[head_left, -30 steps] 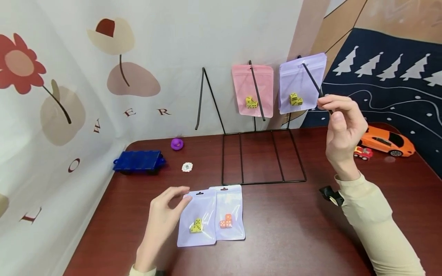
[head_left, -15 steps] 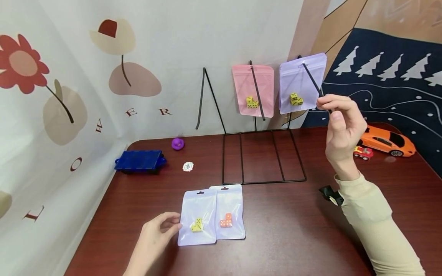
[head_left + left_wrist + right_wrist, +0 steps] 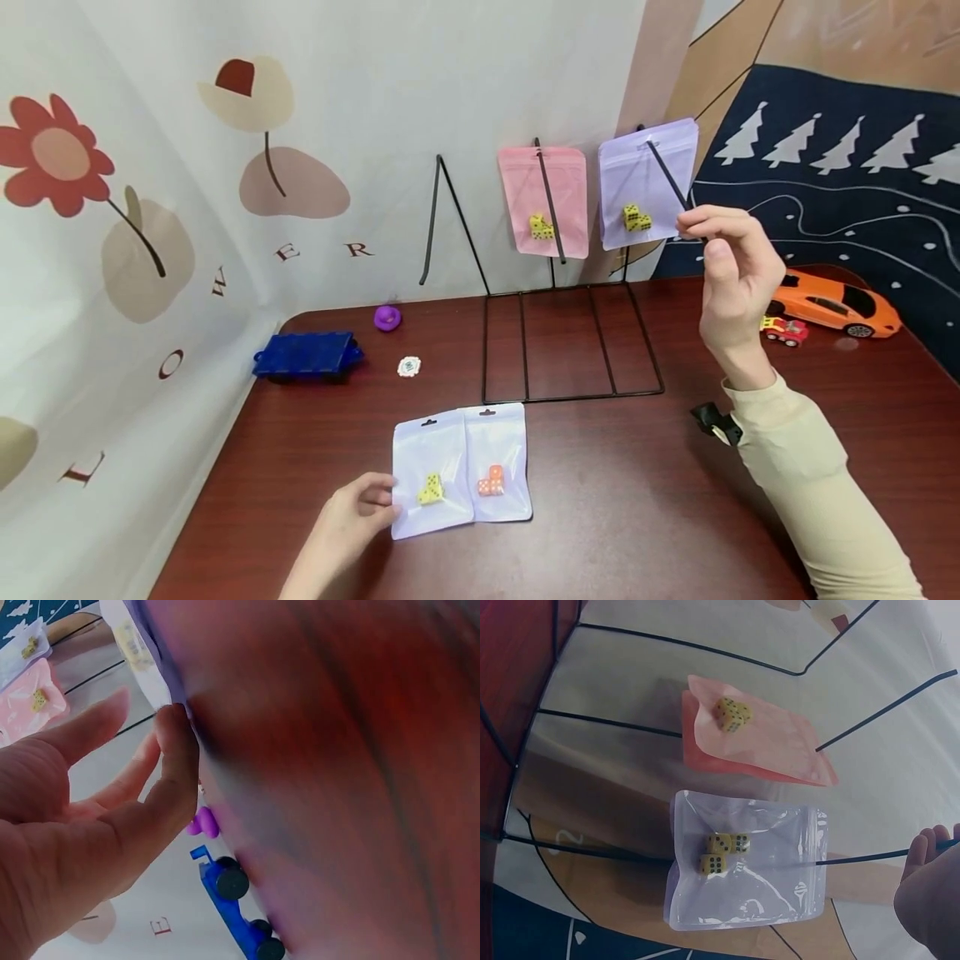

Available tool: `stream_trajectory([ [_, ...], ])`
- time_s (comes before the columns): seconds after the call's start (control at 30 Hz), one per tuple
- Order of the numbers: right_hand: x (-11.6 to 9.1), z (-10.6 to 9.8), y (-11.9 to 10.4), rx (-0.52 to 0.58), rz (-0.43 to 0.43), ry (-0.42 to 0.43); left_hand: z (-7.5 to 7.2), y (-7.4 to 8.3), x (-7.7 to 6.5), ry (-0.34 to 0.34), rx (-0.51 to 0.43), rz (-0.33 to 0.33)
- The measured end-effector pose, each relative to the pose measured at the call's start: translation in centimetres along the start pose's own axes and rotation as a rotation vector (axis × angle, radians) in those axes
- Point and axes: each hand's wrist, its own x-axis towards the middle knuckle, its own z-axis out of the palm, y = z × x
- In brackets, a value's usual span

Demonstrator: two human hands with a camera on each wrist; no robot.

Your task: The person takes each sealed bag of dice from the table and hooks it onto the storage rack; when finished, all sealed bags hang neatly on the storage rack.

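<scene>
A lavender zip bag with yellow dice [image 3: 420,450] lies near the front of the table. My left hand [image 3: 352,517] holds its left edge with curled fingertips; in the left wrist view the fingers [image 3: 176,724] meet the bag's edge, which tilts up a little. Beside it, touching, lies a lavender zip bag with orange dice [image 3: 510,437]. My right hand [image 3: 738,287] pinches the tip of the right-hand prong [image 3: 870,858] of a black wire rack [image 3: 573,397]. On that prong hangs another lavender bag with yellow dice [image 3: 772,825]. A pink bag [image 3: 562,179] hangs on the middle prong.
The rack's left prong [image 3: 431,221] carries no bag. A blue toy wagon [image 3: 307,356], a purple ring [image 3: 387,318] and a white chip [image 3: 408,367] lie at the left. An orange toy car [image 3: 832,302] and a small red toy truck [image 3: 786,331] stand at the back right.
My left hand has gone from the front bag's top left corner down to its left edge, and that bag has shifted slightly right. My right hand has kept its hold on the prong.
</scene>
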Motion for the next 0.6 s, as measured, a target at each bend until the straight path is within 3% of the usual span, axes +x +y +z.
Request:
stream_trajectory([
  [0.2,0.0,-0.1,0.0,-0.023,0.003,-0.010,0.3,0.3,-0.1,-0.008,-0.011,0.039],
  [0.33,0.0,0.0,0.0,-0.021,0.002,-0.007,0.3,0.7,-0.3,0.047,-0.026,0.088],
  [0.6,-0.1,0.1,0.1,-0.006,-0.002,0.003,0.3,1.2,-0.7,0.173,-0.143,0.269],
])
